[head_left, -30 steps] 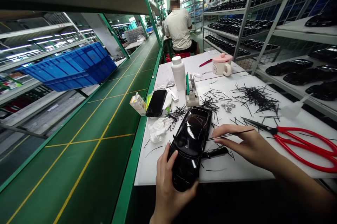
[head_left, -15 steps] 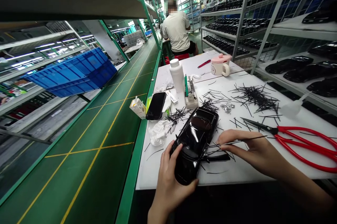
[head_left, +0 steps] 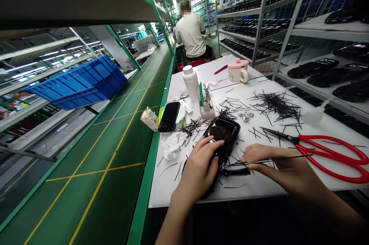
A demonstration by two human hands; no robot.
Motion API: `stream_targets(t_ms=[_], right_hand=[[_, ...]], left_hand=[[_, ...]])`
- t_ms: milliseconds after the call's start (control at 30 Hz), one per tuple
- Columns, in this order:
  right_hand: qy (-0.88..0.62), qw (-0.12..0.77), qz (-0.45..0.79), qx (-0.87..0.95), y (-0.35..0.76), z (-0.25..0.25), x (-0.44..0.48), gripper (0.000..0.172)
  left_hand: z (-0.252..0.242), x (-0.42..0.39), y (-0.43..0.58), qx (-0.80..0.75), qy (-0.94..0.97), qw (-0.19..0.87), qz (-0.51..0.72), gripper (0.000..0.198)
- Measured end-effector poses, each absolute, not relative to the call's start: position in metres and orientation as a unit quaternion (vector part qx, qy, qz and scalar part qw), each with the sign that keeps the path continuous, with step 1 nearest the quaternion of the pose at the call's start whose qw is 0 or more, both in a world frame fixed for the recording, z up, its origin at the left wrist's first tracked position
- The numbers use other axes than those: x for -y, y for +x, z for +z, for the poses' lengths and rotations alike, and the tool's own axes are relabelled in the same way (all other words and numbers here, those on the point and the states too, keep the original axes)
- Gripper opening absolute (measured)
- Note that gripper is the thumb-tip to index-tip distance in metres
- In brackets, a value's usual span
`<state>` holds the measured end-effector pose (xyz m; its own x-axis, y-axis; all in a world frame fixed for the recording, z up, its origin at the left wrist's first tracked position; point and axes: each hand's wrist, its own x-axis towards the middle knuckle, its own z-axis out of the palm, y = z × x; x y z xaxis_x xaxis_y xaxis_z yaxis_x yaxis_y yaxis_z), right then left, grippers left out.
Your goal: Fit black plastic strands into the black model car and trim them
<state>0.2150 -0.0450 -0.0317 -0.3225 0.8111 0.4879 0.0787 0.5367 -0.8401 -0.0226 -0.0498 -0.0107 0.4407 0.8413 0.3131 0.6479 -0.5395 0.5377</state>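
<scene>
Steadying the car under our half-open left hand, we are pinching a strip in our right hand, ideally keeping the pinch light.

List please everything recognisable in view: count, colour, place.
table: one, white, centre
model car: one, black, front
strips: many, black, scattered
scissors: one, red-handled, right
squeeze bottle: one, translucent, right
metal bits: many, silver, centre
tool holder: one, grey, centre
bottle: one, white, beyond phone
phone: one, black, left
carton: one, white, beside phone
tissue: one, white, before phone
mug: one, cream, far end
pen: one, red, beside mug
conveyor: one, green, left
crate: one, blue, left
shelved cars: many, black, right
person: one, pale shirt, ahead
left hand: one, on model car
right hand: one, pinching strip
</scene>
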Motion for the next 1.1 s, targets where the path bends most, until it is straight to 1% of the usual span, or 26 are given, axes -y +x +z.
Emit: stream_targets(t_ms=[133, 267, 367, 567, 633, 667, 700, 733, 767, 800, 867, 900, 933, 1000, 1100], right_hand=[[-0.295, 0.517, 0.370, 0.714, 0.219, -0.033, 0.045, 0.026], [-0.314, 0.532, 0.385, 0.686, 0.225, -0.035, 0.046, 0.028], [-0.327, 0.545, 0.387, 0.668, 0.226, -0.038, 0.047, 0.028], [-0.339, 0.571, 0.381, 0.644, 0.225, -0.035, 0.045, 0.018], [-0.349, 0.594, 0.357, 0.631, 0.233, -0.030, 0.040, 0.009], [-0.365, 0.599, 0.347, 0.623, 0.240, -0.027, 0.037, 0.002], [-0.393, 0.587, 0.341, 0.620, 0.248, -0.025, 0.033, 0.008], [-0.431, 0.552, 0.340, 0.628, 0.257, -0.022, 0.029, 0.017], [-0.472, 0.486, 0.338, 0.653, 0.265, -0.021, 0.025, 0.025], [-0.508, 0.396, 0.334, 0.688, 0.272, -0.021, 0.020, 0.030], [-0.545, 0.193, 0.298, 0.759, 0.281, -0.024, 0.011, 0.035], [-0.547, 0.106, 0.271, 0.785, 0.283, -0.027, 0.007, 0.034], [-0.542, 0.042, 0.246, 0.802, 0.283, -0.030, 0.003, 0.031], [-0.536, -0.031, 0.205, 0.818, 0.282, -0.034, -0.006, 0.025], [-0.535, -0.057, 0.176, 0.824, 0.279, -0.030, -0.024, 0.025]], left_hand=[[-0.001, 0.021, -0.008, -0.400, 0.868, 0.186, 0.228, 0.037], [0.003, 0.010, -0.006, -0.398, 0.875, 0.187, 0.205, 0.030], [0.004, 0.009, -0.006, -0.398, 0.873, 0.198, 0.200, 0.028], [0.014, 0.001, -0.003, -0.393, 0.879, 0.217, 0.160, 0.012], [0.021, -0.005, -0.002, -0.384, 0.883, 0.235, 0.130, 0.011], [0.024, -0.008, -0.002, -0.381, 0.883, 0.247, 0.117, 0.012], [0.027, -0.010, -0.002, -0.379, 0.881, 0.261, 0.108, 0.012], [0.029, -0.012, -0.003, -0.379, 0.877, 0.277, 0.104, 0.013], [0.030, -0.014, -0.004, -0.381, 0.870, 0.296, 0.106, 0.012], [0.030, -0.014, -0.006, -0.385, 0.859, 0.318, 0.113, 0.013], [0.027, -0.014, -0.011, -0.397, 0.831, 0.363, 0.140, 0.016], [0.025, -0.014, -0.013, -0.402, 0.816, 0.385, 0.155, 0.019], [0.023, -0.014, -0.016, -0.404, 0.803, 0.405, 0.169, 0.022], [0.019, -0.013, -0.019, -0.399, 0.779, 0.442, 0.195, 0.024], [0.016, -0.013, -0.021, -0.385, 0.750, 0.486, 0.232, 0.027]])
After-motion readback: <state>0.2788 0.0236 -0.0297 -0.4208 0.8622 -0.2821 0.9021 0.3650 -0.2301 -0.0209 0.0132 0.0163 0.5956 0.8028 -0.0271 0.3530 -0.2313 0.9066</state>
